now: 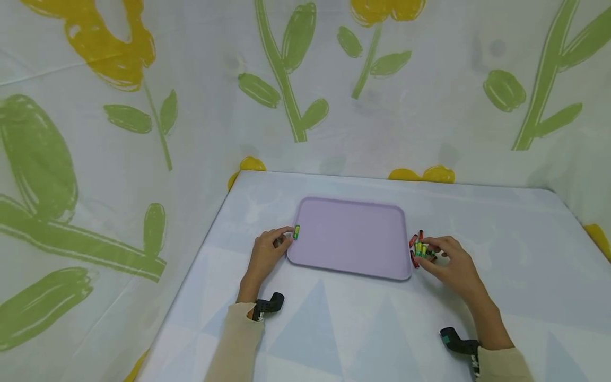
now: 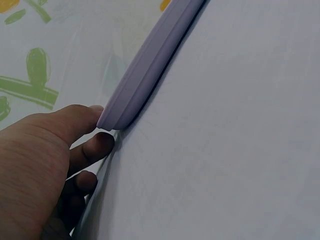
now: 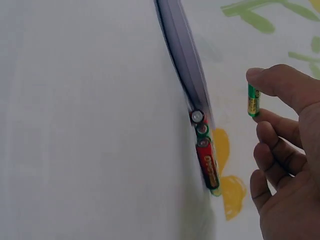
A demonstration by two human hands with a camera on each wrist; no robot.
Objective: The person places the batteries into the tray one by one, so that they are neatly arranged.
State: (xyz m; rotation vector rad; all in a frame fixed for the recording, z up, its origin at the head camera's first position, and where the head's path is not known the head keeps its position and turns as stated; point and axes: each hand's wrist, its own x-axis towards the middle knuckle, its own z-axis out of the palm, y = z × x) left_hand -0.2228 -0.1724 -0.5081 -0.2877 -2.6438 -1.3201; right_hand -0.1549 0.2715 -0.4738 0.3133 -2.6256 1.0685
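Observation:
At the left rim of a lilac tray (image 1: pixel 350 239), my left hand (image 1: pixel 268 253) holds a small green-and-yellow battery (image 1: pixel 296 232) at its thumb and index fingertips. The left wrist view hides that battery; there the left thumb (image 2: pixel 75 120) meets the tray's rim. Past the tray's right side, my right hand (image 1: pixel 451 265) pinches another green-and-yellow battery (image 3: pixel 253 100) between thumb and index finger, its other fingers loosely bent. Under and beside this hand lies a cluster of red and green batteries (image 1: pixel 414 260), partly hidden by the fingers; a red battery (image 3: pixel 207 167) lies nearest the right wrist camera.
The tray lies on a white table (image 1: pixel 229 339) patterned with pale blue triangles. Flower-printed cloth (image 1: pixel 200 106) stands behind the table and at its left side. A black wrist camera (image 1: pixel 269 303) is strapped to the left wrist, another black camera (image 1: pixel 458 342) to the right.

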